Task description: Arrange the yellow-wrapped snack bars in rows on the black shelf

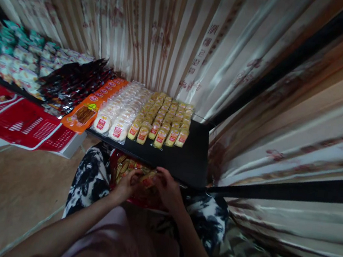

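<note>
Between my legs sits a red bag (134,201) full of small yellow wrapped snacks. Over it, my left hand (128,184) and my right hand (167,187) are closed on one yellow wrapped snack (148,180), fingers at either end of it. Just beyond, several rows of the same yellow wrapped snacks (162,120) stand on a black table (186,157). To their left lie rows of round white wrapped crackers (120,114), then an orange packet (88,109).
Dark shiny packets (75,80) and green and white packets (23,55) fill the table's left side. A red printed box (32,124) is below its left edge. Patterned curtains (161,27) hang behind, and black frame bars (281,72) run along the right.
</note>
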Demonstrator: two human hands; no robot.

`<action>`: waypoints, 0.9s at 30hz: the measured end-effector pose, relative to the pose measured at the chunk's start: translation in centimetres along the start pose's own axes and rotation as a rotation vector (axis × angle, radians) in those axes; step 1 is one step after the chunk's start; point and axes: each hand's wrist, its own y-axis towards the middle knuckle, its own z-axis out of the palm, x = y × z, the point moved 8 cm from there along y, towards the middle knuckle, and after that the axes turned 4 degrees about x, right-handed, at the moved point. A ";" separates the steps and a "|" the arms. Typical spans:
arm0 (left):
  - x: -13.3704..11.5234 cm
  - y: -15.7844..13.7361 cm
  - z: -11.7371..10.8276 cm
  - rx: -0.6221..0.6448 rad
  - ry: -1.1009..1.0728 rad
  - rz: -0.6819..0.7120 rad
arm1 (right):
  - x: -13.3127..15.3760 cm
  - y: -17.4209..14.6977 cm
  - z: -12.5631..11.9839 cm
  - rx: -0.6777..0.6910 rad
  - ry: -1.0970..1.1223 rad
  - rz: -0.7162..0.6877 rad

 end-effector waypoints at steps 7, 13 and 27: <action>-4.0 0.3 1.2 -0.157 -0.076 0.131 | 0.3 0.5 0.0 -0.132 0.480 -0.005; -6.4 1.2 2.3 -0.161 -0.088 0.143 | 0.5 2.4 -0.3 -0.176 0.401 -0.010; -10.4 5.4 2.3 -0.325 0.298 0.326 | -1.3 6.6 -4.7 -0.465 0.391 0.001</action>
